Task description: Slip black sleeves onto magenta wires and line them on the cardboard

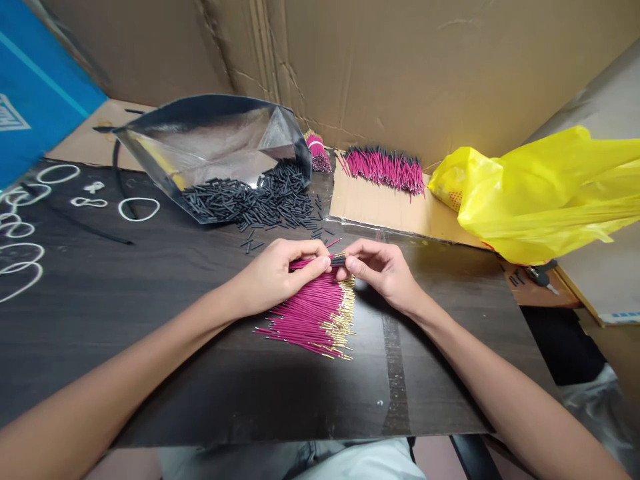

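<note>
My left hand (280, 272) pinches a thin magenta wire with a gold tip above a fanned pile of magenta wires (313, 317) on the dark table (150, 347). My right hand (383, 268) meets it at the wire's gold end, pinching a short black tube (339, 260) at that tip. Both hands touch each other's fingertips just above the pile.
A silver foil bag (210, 150) spills several black tubes (260, 197) behind the hands. Finished magenta wires with black ends (385, 167) lie on cardboard (380, 207) at the back. A yellow plastic bag (545, 193) sits right. White rubber bands (137, 209) lie left. Cardboard walls stand behind.
</note>
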`<state>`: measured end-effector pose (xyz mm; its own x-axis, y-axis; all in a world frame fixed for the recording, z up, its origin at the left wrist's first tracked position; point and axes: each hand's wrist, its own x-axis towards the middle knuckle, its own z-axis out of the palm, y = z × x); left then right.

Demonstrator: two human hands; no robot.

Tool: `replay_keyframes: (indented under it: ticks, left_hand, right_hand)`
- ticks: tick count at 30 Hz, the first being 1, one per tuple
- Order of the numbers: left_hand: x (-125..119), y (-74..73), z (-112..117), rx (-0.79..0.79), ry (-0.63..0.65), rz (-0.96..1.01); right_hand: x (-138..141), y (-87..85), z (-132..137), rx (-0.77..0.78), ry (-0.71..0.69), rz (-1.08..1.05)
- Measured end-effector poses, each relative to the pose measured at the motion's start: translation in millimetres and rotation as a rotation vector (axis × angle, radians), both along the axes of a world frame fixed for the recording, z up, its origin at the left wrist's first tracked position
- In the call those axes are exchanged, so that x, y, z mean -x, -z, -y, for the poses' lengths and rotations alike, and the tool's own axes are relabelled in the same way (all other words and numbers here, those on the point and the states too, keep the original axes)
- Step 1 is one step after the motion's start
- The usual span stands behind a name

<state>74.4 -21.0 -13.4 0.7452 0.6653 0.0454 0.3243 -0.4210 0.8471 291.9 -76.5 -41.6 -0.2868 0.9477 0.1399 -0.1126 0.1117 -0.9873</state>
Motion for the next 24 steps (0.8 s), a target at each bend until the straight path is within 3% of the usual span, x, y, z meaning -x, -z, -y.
replay_keyframes:
  ticks: [9,14,17,24]
  left_hand:
    - [0,-1.9,0,-0.091,-0.027,-0.013]
    - [7,-9.7,-11,-0.142,-0.21,0.058]
    - [10,-10.6,-18,-0.154,-0.3,0.081]
    - [7,2.3,-18,-0.149,-0.279,0.062]
  right_hand:
    - [3,2.9,1,-0.079,0.07,0.08]
    - [5,1.8,-3,-0.318,0.369,0.433]
    - [3,4.7,-12,-0.444,0.426,0.618]
    - [14,16.1,-49,-0.382,0.479,0.871]
